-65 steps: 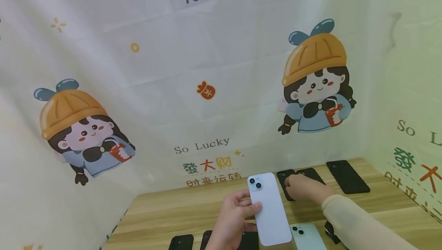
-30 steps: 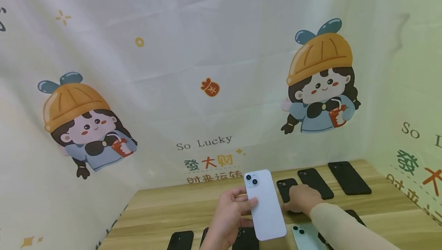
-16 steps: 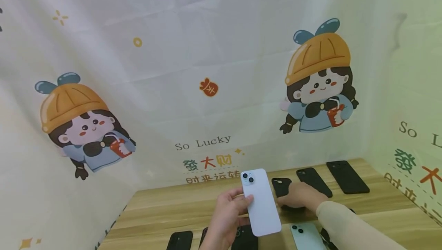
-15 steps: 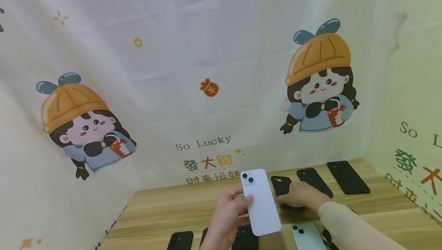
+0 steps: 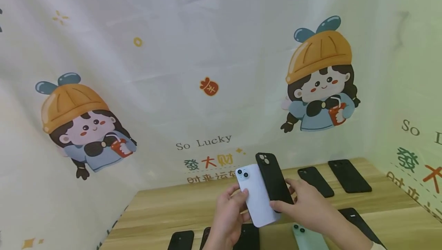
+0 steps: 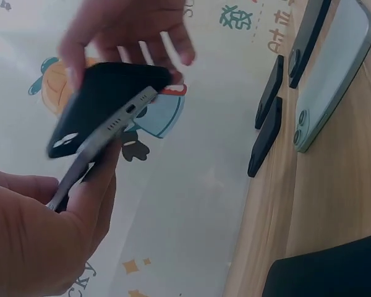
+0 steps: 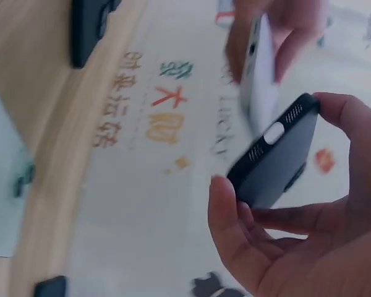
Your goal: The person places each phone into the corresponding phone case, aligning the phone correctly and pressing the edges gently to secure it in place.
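My left hand (image 5: 229, 213) grips a white phone (image 5: 254, 200) by its long edge, thumb on the back with the two camera lenses. Beside it, my right hand (image 5: 312, 204) holds a black phone case (image 5: 274, 179) between thumb and fingers. Its camera cutouts show at the top, and the case overlaps the phone's right side in the head view. In the right wrist view the bottom edge of the case (image 7: 274, 137) has an oval port opening and rows of small holes. The phone's bottom edge with its port (image 6: 127, 111) faces the left wrist camera.
On the wooden table (image 5: 165, 207) lie black cases at the back right (image 5: 315, 181) and far right (image 5: 350, 175). A mint green phone (image 5: 310, 238) lies at the front, a black case (image 5: 359, 223) to its right. More dark items (image 5: 181, 240) lie front left. A printed cloth (image 5: 165, 88) hangs behind.
My right hand has lifted the black case off the table and brought it left to the white phone. The left hand has shifted slightly left and up, still holding the phone.
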A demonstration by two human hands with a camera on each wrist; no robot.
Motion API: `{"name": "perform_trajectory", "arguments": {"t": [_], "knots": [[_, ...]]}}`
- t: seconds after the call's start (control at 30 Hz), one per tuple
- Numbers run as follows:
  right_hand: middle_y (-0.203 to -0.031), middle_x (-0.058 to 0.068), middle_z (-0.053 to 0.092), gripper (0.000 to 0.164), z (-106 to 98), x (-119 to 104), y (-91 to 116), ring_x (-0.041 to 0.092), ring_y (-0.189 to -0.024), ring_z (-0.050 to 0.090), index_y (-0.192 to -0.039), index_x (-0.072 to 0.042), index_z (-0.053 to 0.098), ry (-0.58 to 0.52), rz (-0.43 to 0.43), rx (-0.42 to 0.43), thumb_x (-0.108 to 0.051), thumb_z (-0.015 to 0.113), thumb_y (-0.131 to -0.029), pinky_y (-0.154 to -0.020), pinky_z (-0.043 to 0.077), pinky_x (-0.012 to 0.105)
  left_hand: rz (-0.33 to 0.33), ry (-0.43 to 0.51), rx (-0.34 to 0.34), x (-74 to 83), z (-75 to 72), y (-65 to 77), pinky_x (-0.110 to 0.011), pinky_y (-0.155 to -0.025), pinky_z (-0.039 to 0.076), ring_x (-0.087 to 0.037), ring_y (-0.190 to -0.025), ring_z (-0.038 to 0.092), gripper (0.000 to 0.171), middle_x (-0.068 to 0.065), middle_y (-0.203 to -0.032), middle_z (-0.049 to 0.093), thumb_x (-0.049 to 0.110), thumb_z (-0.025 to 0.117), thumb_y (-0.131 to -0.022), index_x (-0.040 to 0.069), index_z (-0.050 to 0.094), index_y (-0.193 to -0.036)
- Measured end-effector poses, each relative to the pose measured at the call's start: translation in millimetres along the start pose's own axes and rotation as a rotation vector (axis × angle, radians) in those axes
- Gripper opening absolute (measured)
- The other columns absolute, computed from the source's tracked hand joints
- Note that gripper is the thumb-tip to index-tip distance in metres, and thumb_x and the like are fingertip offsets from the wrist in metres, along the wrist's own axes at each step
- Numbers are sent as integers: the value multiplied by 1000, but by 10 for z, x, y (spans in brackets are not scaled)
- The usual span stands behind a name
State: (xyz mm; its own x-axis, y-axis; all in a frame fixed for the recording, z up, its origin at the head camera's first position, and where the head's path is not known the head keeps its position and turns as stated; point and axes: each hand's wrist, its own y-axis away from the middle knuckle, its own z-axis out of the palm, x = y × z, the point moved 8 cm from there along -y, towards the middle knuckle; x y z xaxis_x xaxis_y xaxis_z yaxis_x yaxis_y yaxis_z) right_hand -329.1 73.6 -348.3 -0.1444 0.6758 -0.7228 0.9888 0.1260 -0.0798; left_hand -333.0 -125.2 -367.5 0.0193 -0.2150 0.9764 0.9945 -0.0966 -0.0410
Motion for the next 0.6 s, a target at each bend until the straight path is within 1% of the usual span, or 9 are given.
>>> {"name": "perform_trajectory", "arguments": {"t": [0.07,0.13,0.17,0.27,0.3,0.37,0.43,0.5,0.6], "knots": [[-141,23,61,104,1,-98,56,34,-117,66,-155,5,46,55,-9,4,-64,80,-86,-96,59,60,4,-5,8,20,24,10,-37,-78,64,-19,-93,76,41,-6,-111,78,11,54,-108,-5,48,-145],[-146,24,56,108,22,-163,99,35,-116,66,-156,3,45,109,1,-3,-68,80,-84,-97,58,63,0,-1,10,21,55,25,-36,-78,63,-19,-92,78,39,-7,-109,80,9,54,-108,-4,48,-145],[-145,23,56,109,40,-183,120,33,-113,67,-156,2,45,129,12,-8,-70,80,-82,-95,59,61,-1,9,5,14,72,33,-36,-78,63,-19,-91,78,39,-8,-108,80,8,53,-108,-3,48,-144],[-129,16,58,110,105,-220,174,25,-94,63,-156,-1,47,187,12,-3,-72,82,-78,-81,59,50,-5,55,-20,-13,120,48,-36,-79,65,-19,-92,80,36,-11,-109,81,8,51,-109,-2,49,-143],[-124,14,57,110,127,-228,192,22,-88,61,-155,-2,48,199,6,4,-71,84,-77,-76,57,45,-8,75,-29,-21,132,49,-37,-80,65,-19,-93,80,35,-11,-110,81,9,50,-110,-2,50,-143],[-115,11,57,107,161,-249,222,20,-81,57,-154,-5,51,228,-18,31,-70,85,-76,-68,52,41,-15,105,-45,-33,155,47,-37,-81,66,-19,-92,80,34,-10,-111,80,14,47,-112,-2,51,-142],[-111,10,56,104,191,-273,234,19,-77,56,-152,-6,52,243,-49,52,-67,86,-76,-64,49,39,-23,116,-53,-29,175,50,-38,-82,66,-19,-91,79,38,-9,-112,79,21,45,-115,-3,53,-143],[-110,11,56,103,215,-292,236,19,-76,56,-151,-6,53,266,-65,62,-67,86,-76,-63,50,40,-23,119,-63,-22,197,47,-38,-82,66,-18,-92,79,42,-7,-114,77,28,47,-115,-2,53,-144],[-110,11,57,102,236,-317,238,19,-77,56,-150,-3,53,282,-87,72,-65,87,-76,-64,51,41,-17,109,-65,-6,213,58,-38,-82,66,-20,-94,80,43,-12,-117,79,27,54,-112,-2,53,-144]]}}
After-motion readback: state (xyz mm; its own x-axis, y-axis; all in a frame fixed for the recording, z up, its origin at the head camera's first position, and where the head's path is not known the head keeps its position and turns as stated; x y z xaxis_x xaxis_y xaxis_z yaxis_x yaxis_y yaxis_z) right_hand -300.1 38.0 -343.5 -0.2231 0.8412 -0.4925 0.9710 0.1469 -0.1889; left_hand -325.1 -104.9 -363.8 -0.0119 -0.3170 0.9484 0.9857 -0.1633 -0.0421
